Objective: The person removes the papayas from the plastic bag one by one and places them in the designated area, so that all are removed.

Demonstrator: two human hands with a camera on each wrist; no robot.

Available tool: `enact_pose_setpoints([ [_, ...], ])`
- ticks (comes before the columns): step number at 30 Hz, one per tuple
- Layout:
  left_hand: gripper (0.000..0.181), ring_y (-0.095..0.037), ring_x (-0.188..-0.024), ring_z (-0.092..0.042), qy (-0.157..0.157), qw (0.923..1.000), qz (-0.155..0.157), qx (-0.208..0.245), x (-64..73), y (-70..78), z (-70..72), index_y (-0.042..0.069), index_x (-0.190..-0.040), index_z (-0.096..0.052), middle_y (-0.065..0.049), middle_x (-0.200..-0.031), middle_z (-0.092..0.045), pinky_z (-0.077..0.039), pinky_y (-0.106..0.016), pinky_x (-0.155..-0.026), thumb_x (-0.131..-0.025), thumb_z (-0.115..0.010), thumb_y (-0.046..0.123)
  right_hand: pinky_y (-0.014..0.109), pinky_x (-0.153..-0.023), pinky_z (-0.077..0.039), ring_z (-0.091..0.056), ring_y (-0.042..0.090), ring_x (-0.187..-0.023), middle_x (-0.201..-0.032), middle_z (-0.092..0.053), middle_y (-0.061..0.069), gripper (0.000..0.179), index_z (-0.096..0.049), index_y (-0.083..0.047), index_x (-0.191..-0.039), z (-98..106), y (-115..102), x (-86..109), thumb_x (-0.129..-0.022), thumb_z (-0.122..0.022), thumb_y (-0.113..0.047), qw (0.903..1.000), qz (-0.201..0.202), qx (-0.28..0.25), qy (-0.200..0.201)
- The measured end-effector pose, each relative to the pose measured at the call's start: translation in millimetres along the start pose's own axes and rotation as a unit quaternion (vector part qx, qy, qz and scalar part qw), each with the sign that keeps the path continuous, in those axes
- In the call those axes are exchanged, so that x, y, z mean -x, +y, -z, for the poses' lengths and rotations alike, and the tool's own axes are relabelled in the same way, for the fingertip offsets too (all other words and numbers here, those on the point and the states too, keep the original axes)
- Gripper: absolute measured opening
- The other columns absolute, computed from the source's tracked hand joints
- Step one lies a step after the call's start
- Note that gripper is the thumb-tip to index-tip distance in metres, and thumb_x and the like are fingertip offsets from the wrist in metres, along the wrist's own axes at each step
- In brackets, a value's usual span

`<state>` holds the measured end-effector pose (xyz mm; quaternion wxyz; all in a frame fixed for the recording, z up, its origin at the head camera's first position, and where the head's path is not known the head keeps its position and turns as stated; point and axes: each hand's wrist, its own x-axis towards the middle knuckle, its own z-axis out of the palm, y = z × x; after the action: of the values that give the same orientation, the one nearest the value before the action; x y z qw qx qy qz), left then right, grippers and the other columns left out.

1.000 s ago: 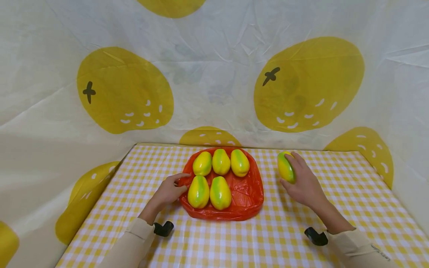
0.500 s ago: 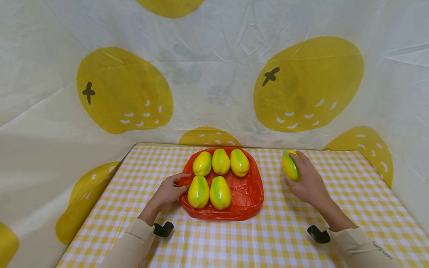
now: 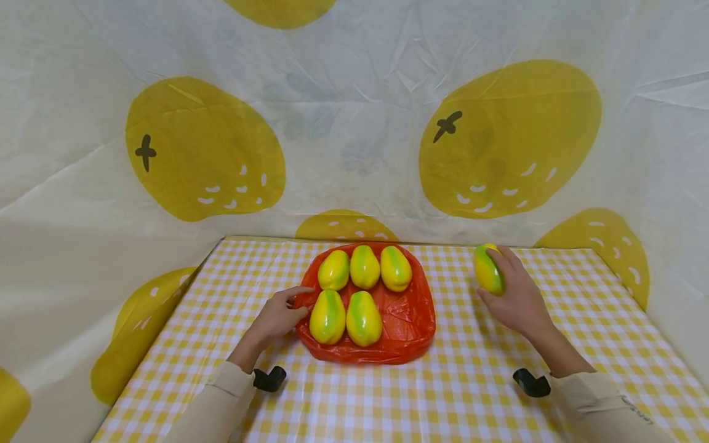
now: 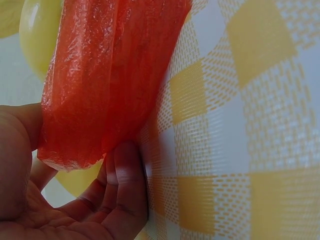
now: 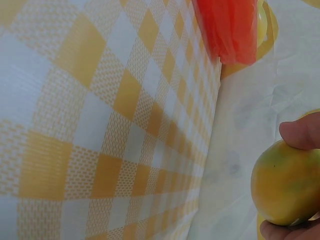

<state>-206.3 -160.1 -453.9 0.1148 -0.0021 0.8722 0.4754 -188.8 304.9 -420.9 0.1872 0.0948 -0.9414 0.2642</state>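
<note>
A shallow round tray covered in red plastic (image 3: 407, 320) lies on the table in the head view. Several glossy yellow-green papayas (image 3: 364, 319) sit in it, three in the back row and two in front. My left hand (image 3: 281, 315) holds the tray's left rim; in the left wrist view the red plastic (image 4: 110, 85) comes between thumb and curled fingers (image 4: 127, 185). Right of the tray, my right hand (image 3: 515, 295) grips another papaya (image 3: 488, 269) between thumb and fingers, above the tablecloth. The right wrist view shows the papaya's end (image 5: 285, 182), its far side covered by the hand.
A yellow-and-white checked cloth (image 3: 354, 400) covers the table. Behind it hangs a pale curtain (image 3: 354, 135) printed with big yellow fruit, meeting the table's back edge. The tray's front right part shows bare red plastic.
My right hand has moved a little to the right with the papaya, away from the tray, and the papaya has risen slightly in the view. The left hand and tray have stayed still.
</note>
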Motion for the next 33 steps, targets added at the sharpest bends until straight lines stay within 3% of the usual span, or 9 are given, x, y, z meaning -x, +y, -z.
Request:
enact_pose_setpoints([
  [12,0.046,-0.023,-0.081,-0.054,-0.002,1.0000,-0.002,-0.002,-0.6,0.1,-0.2,0.018,-0.139,-0.066,-0.017,-0.120,-0.062,-0.047,-0.028,-0.063,-0.094,-0.062,0.011,0.071,-0.088,-0.044,-0.047,0.055,-0.127,-0.158,-0.036,0.032,0.080,-0.042,0.001,-0.152,2.3,9.1,-0.8,-0.082,-0.079,-0.007,0.9999,-0.016,0.001,0.001],
  [24,0.046,-0.025,-0.091,-0.055,-0.001,1.0000,0.005,-0.008,-2.6,-1.3,0.2,0.018,-0.139,-0.066,-0.014,-0.121,-0.063,-0.050,-0.028,-0.068,-0.094,-0.062,0.012,0.071,-0.091,-0.043,-0.045,0.056,-0.129,-0.159,-0.035,0.031,0.079,-0.041,0.001,-0.153,7.1,17.9,-4.6,-0.084,-0.079,-0.008,0.9995,-0.030,-0.006,-0.003],
  [33,0.046,-0.025,-0.093,-0.055,-0.002,0.9999,0.006,-0.012,-2.2,-1.6,0.4,0.019,-0.139,-0.066,-0.014,-0.124,-0.063,-0.049,-0.027,-0.068,-0.094,-0.062,0.013,0.071,-0.087,-0.044,-0.047,0.056,-0.126,-0.159,-0.035,0.032,0.079,-0.041,0.001,-0.153,8.5,23.3,-4.8,-0.083,-0.078,-0.006,0.9996,-0.028,-0.007,-0.001],
])
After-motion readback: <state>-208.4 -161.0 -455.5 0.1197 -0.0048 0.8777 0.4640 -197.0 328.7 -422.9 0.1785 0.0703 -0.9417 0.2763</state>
